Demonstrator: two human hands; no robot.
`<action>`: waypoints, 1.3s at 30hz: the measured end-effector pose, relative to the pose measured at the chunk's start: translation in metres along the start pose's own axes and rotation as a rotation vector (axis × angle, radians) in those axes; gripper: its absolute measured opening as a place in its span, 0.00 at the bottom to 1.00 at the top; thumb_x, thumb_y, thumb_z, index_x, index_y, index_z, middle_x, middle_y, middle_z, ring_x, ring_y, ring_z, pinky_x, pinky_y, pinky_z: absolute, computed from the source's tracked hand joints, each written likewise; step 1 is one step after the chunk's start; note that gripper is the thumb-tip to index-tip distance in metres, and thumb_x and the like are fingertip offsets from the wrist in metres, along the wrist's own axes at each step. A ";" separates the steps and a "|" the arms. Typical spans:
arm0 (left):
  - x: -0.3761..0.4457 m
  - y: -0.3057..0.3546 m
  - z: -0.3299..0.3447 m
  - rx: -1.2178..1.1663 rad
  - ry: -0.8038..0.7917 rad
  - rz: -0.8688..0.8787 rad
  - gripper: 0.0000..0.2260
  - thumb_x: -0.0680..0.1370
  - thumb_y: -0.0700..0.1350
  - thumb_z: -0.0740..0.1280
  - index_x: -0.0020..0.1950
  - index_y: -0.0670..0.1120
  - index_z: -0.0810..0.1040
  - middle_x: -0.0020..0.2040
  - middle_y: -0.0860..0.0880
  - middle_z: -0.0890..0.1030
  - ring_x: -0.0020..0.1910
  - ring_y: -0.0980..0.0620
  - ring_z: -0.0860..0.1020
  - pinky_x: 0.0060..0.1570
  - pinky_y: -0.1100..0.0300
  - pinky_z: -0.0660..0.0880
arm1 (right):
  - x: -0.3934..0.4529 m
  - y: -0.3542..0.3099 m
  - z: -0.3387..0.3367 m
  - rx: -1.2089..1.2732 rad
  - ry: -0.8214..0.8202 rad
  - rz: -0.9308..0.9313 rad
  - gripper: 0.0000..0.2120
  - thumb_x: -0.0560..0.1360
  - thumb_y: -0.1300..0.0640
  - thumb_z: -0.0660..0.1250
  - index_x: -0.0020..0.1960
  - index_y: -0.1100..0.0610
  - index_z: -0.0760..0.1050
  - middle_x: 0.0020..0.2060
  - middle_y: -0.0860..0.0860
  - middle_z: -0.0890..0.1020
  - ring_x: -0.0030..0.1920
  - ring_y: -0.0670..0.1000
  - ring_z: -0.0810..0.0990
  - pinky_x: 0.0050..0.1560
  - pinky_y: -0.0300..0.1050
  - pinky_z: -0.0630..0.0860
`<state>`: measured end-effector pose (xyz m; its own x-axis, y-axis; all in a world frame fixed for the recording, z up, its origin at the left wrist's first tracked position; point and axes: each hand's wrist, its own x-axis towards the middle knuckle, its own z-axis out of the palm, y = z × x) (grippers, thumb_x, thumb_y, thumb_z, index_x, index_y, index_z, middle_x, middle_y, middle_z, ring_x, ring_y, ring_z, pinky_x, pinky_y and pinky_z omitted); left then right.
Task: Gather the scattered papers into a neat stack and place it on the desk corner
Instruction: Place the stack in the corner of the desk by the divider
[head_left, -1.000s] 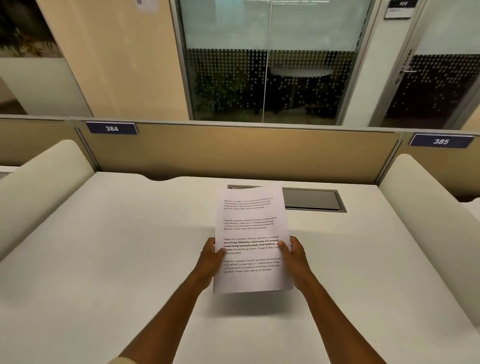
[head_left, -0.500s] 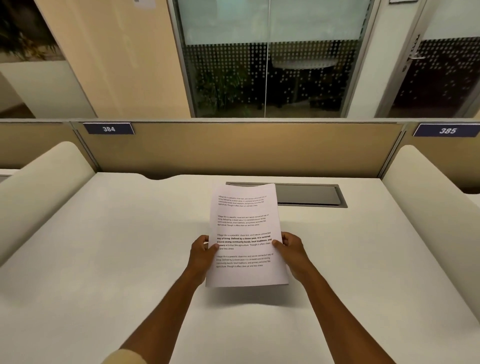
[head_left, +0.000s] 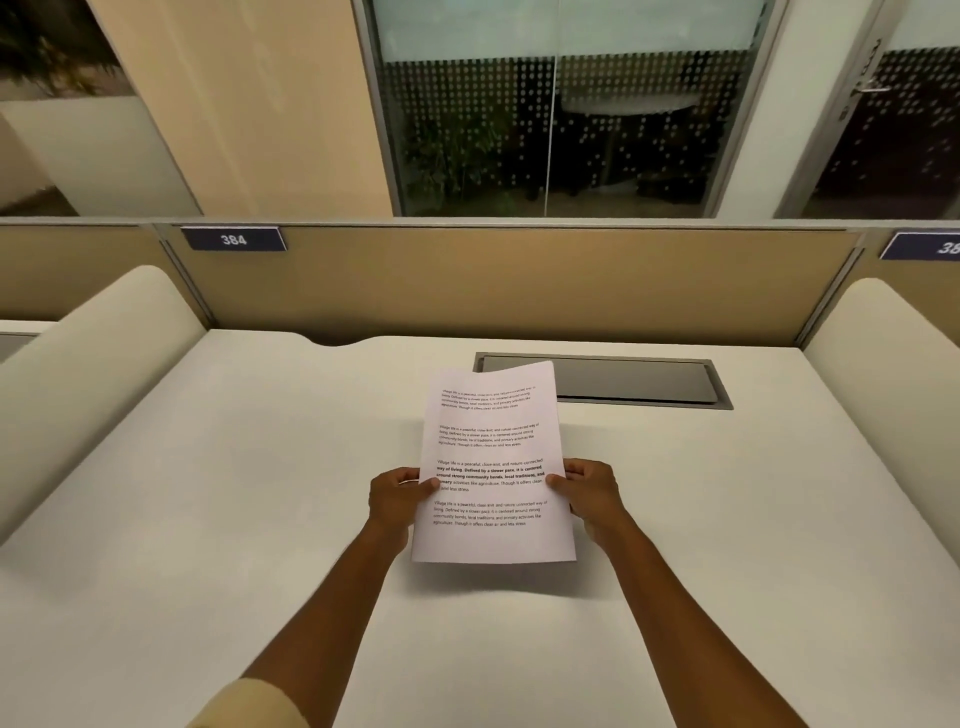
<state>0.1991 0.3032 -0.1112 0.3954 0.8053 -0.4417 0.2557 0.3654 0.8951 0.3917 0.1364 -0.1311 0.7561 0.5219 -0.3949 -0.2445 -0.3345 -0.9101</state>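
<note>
A stack of white printed papers (head_left: 491, 441) is held upright-tilted above the middle of the white desk (head_left: 208, 519), its lower edge just over the surface. My left hand (head_left: 397, 496) grips the stack's left edge, thumb on the front sheet. My right hand (head_left: 589, 491) grips the right edge the same way. Only the top sheet with its paragraphs of text shows; how many sheets lie behind it is hidden. No loose papers are visible on the desk.
A grey cable hatch (head_left: 602, 379) is set into the desk behind the papers. A tan partition (head_left: 519, 280) with a 384 label (head_left: 234, 239) closes the back. Cream rounded dividers stand at the left (head_left: 93, 374) and right (head_left: 883, 364).
The stack and both hands have drifted slightly left and lower toward the desk; the grip is unchanged.
</note>
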 end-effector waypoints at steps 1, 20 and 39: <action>0.008 0.002 -0.008 -0.007 0.003 -0.009 0.13 0.72 0.33 0.74 0.55 0.33 0.79 0.54 0.35 0.83 0.51 0.35 0.82 0.53 0.44 0.80 | 0.002 -0.003 0.010 0.001 -0.001 0.001 0.07 0.72 0.63 0.73 0.47 0.53 0.82 0.48 0.53 0.86 0.46 0.54 0.86 0.46 0.46 0.80; 0.177 0.057 -0.258 0.220 0.202 0.129 0.21 0.73 0.37 0.74 0.66 0.42 0.78 0.53 0.39 0.85 0.52 0.44 0.83 0.61 0.53 0.76 | 0.043 -0.042 0.332 0.040 -0.003 0.090 0.10 0.72 0.63 0.73 0.53 0.56 0.82 0.50 0.53 0.86 0.51 0.56 0.85 0.58 0.57 0.80; 0.366 0.102 -0.415 0.441 0.374 0.201 0.15 0.74 0.35 0.69 0.61 0.40 0.81 0.54 0.39 0.84 0.51 0.42 0.82 0.55 0.56 0.75 | 0.133 -0.097 0.570 -0.016 -0.027 0.070 0.08 0.74 0.64 0.71 0.52 0.59 0.82 0.46 0.50 0.85 0.43 0.49 0.83 0.43 0.40 0.80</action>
<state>0.0037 0.8290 -0.1560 0.1580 0.9769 -0.1442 0.5811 0.0260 0.8134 0.1701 0.6860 -0.1668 0.7208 0.5177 -0.4608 -0.2864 -0.3830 -0.8782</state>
